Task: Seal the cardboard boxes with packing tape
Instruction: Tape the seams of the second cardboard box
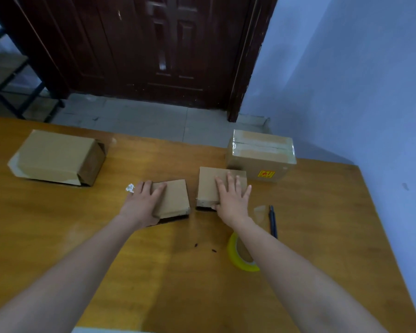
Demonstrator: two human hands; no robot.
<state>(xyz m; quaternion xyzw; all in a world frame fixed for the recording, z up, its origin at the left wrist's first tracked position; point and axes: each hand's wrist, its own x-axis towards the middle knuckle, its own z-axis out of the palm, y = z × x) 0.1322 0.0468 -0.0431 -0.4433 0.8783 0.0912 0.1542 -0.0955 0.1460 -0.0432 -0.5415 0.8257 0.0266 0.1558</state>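
Two small flat cardboard boxes lie side by side in the middle of the wooden table [58, 236]. My left hand [143, 203] rests flat on the left edge of the left small box [173, 198], fingers straight. My right hand [233, 199] presses flat on the right small box [209, 183], thumb at its near edge. A yellow roll of packing tape [235, 257] lies near my right forearm, partly hidden by it. A larger box [262, 155] with clear tape over its top seam stands at the back right.
A long cardboard box [55, 157] lies on its side at the back left, its end flap open. A dark blue pen or cutter [273, 221] and a scrap of clear tape [261, 211] lie right of my right hand. A crumpled white scrap [129, 187] sits by my left hand.
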